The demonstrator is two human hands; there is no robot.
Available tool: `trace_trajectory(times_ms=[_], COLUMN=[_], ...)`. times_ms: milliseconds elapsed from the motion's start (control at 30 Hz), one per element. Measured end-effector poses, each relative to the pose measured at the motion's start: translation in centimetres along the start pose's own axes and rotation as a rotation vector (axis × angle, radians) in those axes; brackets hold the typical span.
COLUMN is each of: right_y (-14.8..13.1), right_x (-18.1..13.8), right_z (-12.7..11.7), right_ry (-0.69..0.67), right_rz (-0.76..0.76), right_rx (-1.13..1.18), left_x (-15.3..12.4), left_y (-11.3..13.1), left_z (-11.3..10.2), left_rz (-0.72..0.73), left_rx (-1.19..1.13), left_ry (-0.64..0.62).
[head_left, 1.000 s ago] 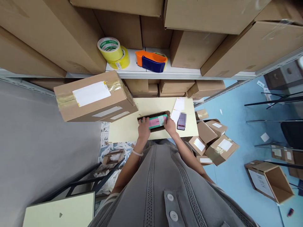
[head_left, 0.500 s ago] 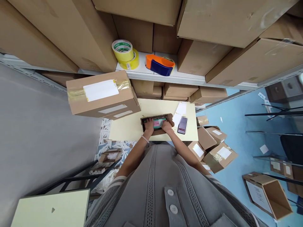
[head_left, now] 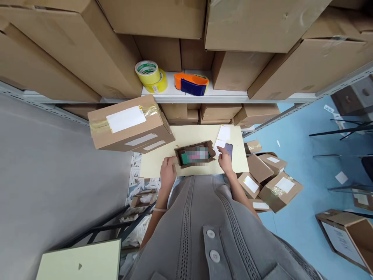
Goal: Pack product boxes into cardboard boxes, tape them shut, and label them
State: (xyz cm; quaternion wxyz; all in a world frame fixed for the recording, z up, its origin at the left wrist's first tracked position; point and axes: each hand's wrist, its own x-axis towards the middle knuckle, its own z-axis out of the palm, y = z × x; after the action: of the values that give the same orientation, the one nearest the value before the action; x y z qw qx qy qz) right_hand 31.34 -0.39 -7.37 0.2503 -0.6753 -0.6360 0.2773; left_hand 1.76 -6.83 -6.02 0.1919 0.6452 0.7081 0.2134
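Note:
A small open cardboard box (head_left: 178,160) with ragged torn edges lies on the pale yellow table (head_left: 154,165). Inside it is a flat green and pink packaged item (head_left: 184,158), its print blurred. My left hand (head_left: 168,171) rests just left of the box, fingers loosely bent and apart, holding nothing. Over at the right, my right hand (head_left: 225,160) hovers at a phone (head_left: 229,148), index finger stretched out and partly covering it. White label sheets (head_left: 223,132) lie behind the phone, between it and the shelf.
A large taped carton (head_left: 131,126) stands tilted at the table's left. Yellow tape rolls (head_left: 150,76) and an orange and blue tape dispenser (head_left: 191,84) sit on the shelf. Labelled cartons (head_left: 279,190) are heaped on the floor at right, and another table (head_left: 81,260) stands lower left.
Both hands have come out of the small box. My left hand moved left beside it; my right moved right to the phone. The green and pink item stays in the box.

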Motion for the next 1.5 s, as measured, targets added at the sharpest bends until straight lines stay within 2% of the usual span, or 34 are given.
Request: trace_trajectory(times_ms=[67,167,267,400,500,633,700,800,900,1067,1200,1333,1433,1500], right_y=[0.2,-0.3,-0.9,-1.0,-0.9,-0.8,-0.7,-0.5,-0.1,0.2,-0.4,-1.3,-1.6,-1.6], right_x=[-0.1,-0.3,-0.7,-1.2,-1.1,-0.2,0.3,0.7,0.7,1.7,3.7,5.0,4.7,4.0], right_z=[0.8,2.0,2.5,2.4,1.8,1.2,1.3,1.7,1.9,1.3,0.8,1.4,2.5,3.2], right_ry=[-0.064,-0.162,-0.223,-0.267,-0.233,-0.035,-0.005,-0.176,-0.375,-0.547,-0.483,-0.407,-0.334,-0.234], right_rz=[0.006,-0.070,-0.122,-0.136,-0.184,-0.177,-0.149,-0.173,-0.242,-0.298,-0.275,-0.261,-0.281,-0.261], right_rx=[0.004,-0.012,-0.076,-0.153,-0.133,-0.047,-0.012,0.013,-0.063,-0.262,-0.390,-0.467,-0.476,-0.480], left_x=[0.1,1.8,3.9,5.3,5.6,6.1,6.3,6.2,6.0,5.7,5.5,4.7,3.7,3.1], left_y=[-0.9,-1.4,-1.4,-0.7,0.2,0.9,1.0,0.6,0.2,-0.9,-2.4,-3.7,-4.1,-4.1], left_z=[0.7,2.0,2.5,2.2,2.1,2.5,2.7,3.1,3.3,3.9,4.4,5.1,5.8,6.4], left_rz=[-0.064,-0.053,-0.036,-0.017,-0.004,-0.008,-0.013,-0.012,-0.008,-0.016,-0.067,-0.137,-0.192,-0.213], left_rx=[-0.045,-0.072,-0.003,0.127,0.230,0.302,0.314,0.289,0.242,0.067,-0.225,-0.451,-0.535,-0.530], left_ry=[-0.010,-0.137,-0.251,-0.293,-0.294,-0.308,-0.302,-0.282,-0.275,-0.239,-0.181,-0.099,-0.058,-0.048])
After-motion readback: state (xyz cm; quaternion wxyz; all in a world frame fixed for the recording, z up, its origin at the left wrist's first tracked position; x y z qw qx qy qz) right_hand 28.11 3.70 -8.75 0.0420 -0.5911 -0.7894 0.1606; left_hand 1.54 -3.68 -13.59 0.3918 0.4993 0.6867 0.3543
